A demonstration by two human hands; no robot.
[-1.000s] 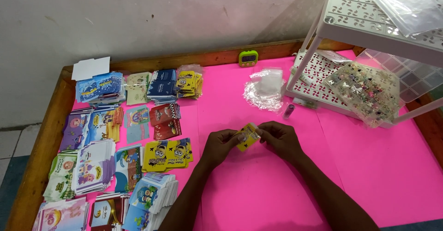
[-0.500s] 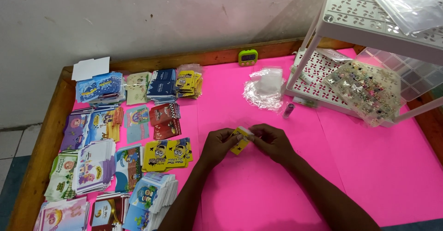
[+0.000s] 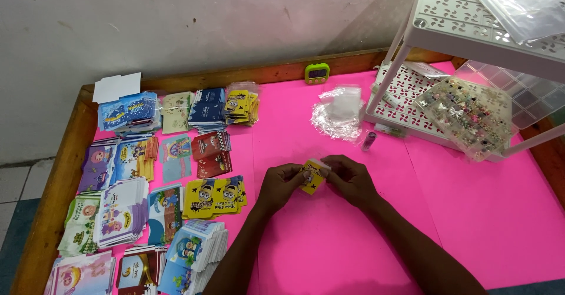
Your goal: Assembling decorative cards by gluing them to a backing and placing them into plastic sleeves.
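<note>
Both my hands meet over the middle of the pink table top (image 3: 482,224). My left hand (image 3: 281,184) and my right hand (image 3: 348,178) pinch a small yellow printed card (image 3: 312,175) between their fingertips, just above the surface. The card's lower edge is partly hidden by my fingers. A stack of matching yellow cartoon cards (image 3: 215,196) lies just left of my left hand.
Several stacks of colourful printed cards (image 3: 126,212) fill the table's left side. A pile of clear plastic sleeves (image 3: 340,111) and a green timer (image 3: 317,72) lie at the back. A white perforated rack (image 3: 471,30) with a clear bead box (image 3: 468,115) stands on the right.
My hands with the yellow card have shifted slightly, and the fingers have regripped it. Nothing else on the table has moved.
</note>
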